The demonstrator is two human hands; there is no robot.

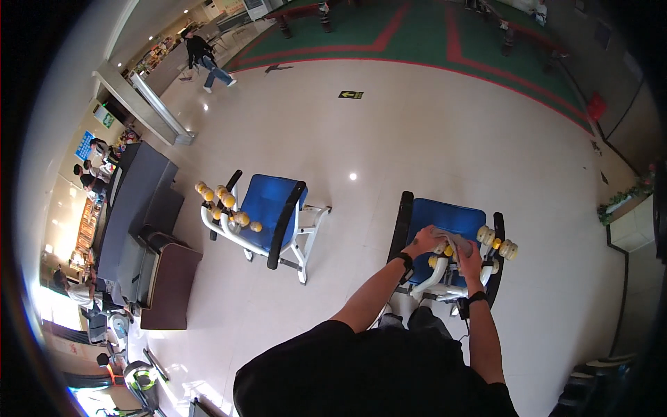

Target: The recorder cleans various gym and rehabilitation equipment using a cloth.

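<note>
Both my hands are on a greyish cloth (454, 241) draped over the massage rollers of a chair-like exercise machine in front of me. My left hand (425, 241) grips the cloth's left end, and my right hand (470, 260) grips its right side. Yellow and cream rollers (499, 245) stick out to the right of the cloth. Below them is the white tubular frame (432, 279). Behind the rollers stands the blue seat (448, 211), with a black armrest (402, 224) on its left. The cloth hides some of the rollers.
A second blue roller chair (273, 195) stands to the left. Farther left are a dark counter (138, 208), people (91, 177) and exercise bikes (140, 375). One person walks (200, 54) near the back. A planter (628, 203) is by the right wall; green carpet (417, 31) lies ahead.
</note>
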